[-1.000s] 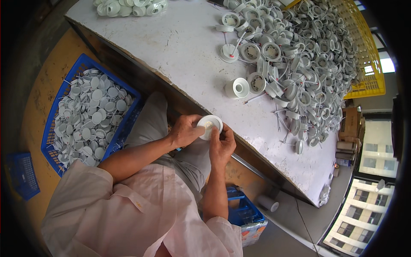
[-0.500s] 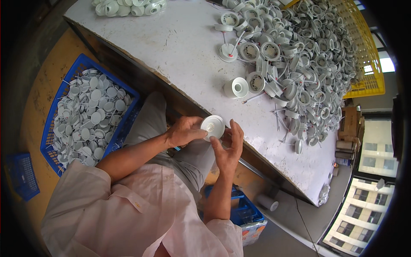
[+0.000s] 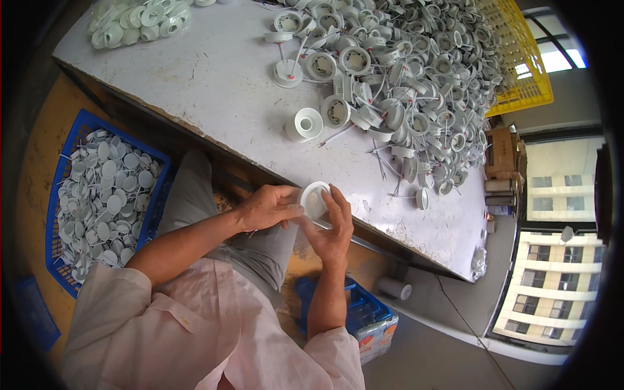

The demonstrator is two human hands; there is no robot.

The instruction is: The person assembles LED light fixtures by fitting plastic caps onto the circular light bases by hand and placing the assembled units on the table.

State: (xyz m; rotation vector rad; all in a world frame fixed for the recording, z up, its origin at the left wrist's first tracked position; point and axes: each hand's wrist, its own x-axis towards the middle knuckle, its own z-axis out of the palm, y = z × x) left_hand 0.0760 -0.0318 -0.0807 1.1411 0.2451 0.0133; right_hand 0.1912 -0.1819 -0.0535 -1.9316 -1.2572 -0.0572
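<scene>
In front of my lap, at the table's near edge, I hold a round white lamp housing (image 3: 314, 203), its open face turned up. My left hand (image 3: 268, 209) pinches the rim from the left. On the other side my right hand (image 3: 331, 229) is closed round it, fingers over the right rim and thumb below. Its inside looks pale and smooth, and I cannot make out details there. Thin leads (image 3: 255, 233) show below my left hand. Nearest on the table is a white cup-shaped housing (image 3: 304, 125) lying on its side.
A large heap of white lamp parts with wires (image 3: 403, 84) covers the right of the table (image 3: 214, 97), against a yellow crate (image 3: 530, 84). A bag of white rings (image 3: 140, 23) lies far left. At my left is a blue basket (image 3: 51, 224) of white discs.
The view has shifted, so the table and baskets sit further left. My right fingers have moved from beside the housing onto its rim, and the dotted plate inside no longer shows clearly.
</scene>
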